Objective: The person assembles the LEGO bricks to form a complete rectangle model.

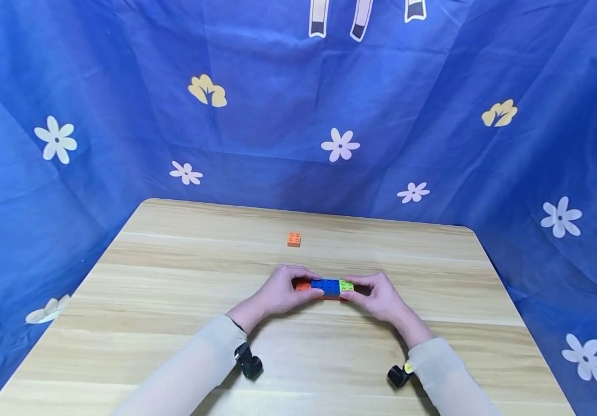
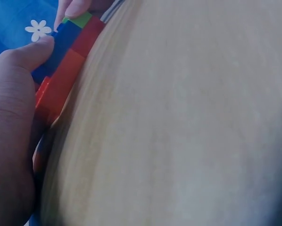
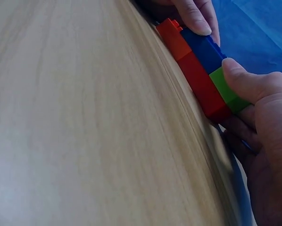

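Low centre, our left grip and right grip pinch the bricks: likely light, stiff, best held by the ends.

Pale wood-grained bench with rounded far corners; lighter and darker bands of grain run across it. Blue cloth, creased and loosely folded, hangs behind the bench and along its left and right sides. White flowers are printed behind the bench and to either side; yellow motifs and dark-tipped white strips appear higher, behind it. Light falls brightly on the bench.
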`<action>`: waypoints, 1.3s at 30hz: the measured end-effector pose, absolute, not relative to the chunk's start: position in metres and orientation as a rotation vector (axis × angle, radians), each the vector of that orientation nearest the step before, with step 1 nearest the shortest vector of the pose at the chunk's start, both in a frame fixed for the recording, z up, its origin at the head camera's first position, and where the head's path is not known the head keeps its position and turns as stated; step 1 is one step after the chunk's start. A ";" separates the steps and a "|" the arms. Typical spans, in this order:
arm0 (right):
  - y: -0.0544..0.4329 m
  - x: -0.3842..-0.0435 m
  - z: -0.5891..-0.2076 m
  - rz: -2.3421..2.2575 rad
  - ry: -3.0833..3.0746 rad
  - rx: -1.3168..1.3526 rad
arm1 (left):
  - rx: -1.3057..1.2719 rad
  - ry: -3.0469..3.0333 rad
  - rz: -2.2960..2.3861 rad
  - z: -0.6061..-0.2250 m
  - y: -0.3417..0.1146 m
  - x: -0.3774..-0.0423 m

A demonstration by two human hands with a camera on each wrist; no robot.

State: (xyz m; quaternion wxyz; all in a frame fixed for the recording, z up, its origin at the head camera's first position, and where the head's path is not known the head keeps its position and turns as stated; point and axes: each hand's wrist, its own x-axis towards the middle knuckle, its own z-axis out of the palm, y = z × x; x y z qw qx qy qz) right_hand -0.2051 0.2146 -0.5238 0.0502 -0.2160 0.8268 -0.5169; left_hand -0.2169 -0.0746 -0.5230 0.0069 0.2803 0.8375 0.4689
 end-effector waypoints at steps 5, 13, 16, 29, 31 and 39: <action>0.214 -0.205 -0.521 -1.571 2.519 -0.669 | 0.911 2.612 1.437 -0.518 -0.076 -0.217; 0.213 -0.203 -0.522 -1.522 2.557 -0.648 | 0.909 2.551 1.372 -0.508 -0.080 -0.219; 0.213 -0.202 -0.522 -1.520 2.562 -0.643 | 0.898 2.513 1.400 -0.503 -0.083 -0.222; 0.215 -0.202 -0.523 -1.517 2.557 -0.661 | 0.846 2.623 1.378 -0.484 -0.099 -0.248; 0.216 -0.202 -0.524 -1.516 2.560 -0.660 | 0.837 2.649 1.368 -0.485 -0.102 -0.255; 0.216 -0.202 -0.527 -1.527 2.553 -0.675 | 0.758 2.706 1.409 -0.489 -0.111 -0.279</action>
